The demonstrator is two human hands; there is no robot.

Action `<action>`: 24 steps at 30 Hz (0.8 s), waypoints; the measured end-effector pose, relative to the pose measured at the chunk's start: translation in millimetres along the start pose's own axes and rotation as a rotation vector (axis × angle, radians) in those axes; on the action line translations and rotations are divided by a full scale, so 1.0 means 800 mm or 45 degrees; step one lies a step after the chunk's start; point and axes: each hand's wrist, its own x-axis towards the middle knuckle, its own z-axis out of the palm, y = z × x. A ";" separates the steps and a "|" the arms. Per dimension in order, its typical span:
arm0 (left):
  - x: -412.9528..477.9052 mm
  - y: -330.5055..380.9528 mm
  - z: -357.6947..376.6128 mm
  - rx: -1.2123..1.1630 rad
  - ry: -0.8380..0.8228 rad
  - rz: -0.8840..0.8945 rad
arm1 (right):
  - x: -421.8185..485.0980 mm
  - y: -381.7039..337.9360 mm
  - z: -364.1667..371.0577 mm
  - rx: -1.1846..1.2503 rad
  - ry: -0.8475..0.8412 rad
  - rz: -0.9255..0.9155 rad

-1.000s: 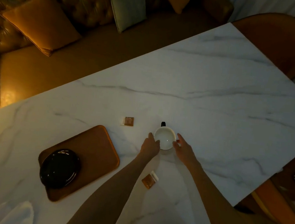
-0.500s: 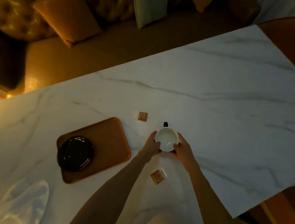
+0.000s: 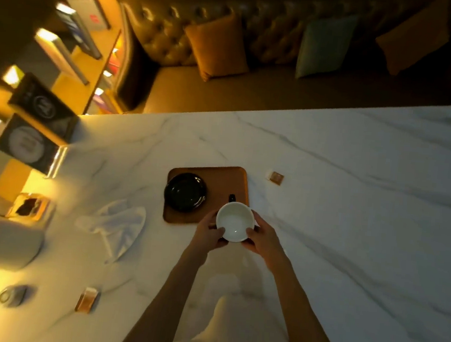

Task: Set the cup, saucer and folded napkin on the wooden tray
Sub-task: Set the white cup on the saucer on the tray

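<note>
I hold a white cup [image 3: 235, 220] with a dark handle between both hands, lifted above the near right corner of the wooden tray [image 3: 225, 180]. My left hand [image 3: 209, 233] grips its left side and my right hand [image 3: 260, 238] grips its right side. A black saucer [image 3: 185, 192] lies on the tray's left part. A crumpled white napkin [image 3: 120, 223] lies on the marble table [image 3: 352, 209] to the left of the tray.
A small brown packet [image 3: 275, 177] lies right of the tray, another packet [image 3: 87, 299] near the front left. A white canister [image 3: 2, 244], a tissue box [image 3: 31, 207] and a small round object [image 3: 11, 295] stand at the left. A bench with cushions [image 3: 216, 47] runs behind the table.
Both hands closed on the cup, lifted it off the table and carried it left toward the tray. The camera view swung left, bringing the napkin and canister into sight.
</note>
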 end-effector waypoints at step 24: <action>-0.095 -0.033 -0.245 -0.084 0.045 0.062 | -0.057 0.007 0.201 0.262 -0.482 0.256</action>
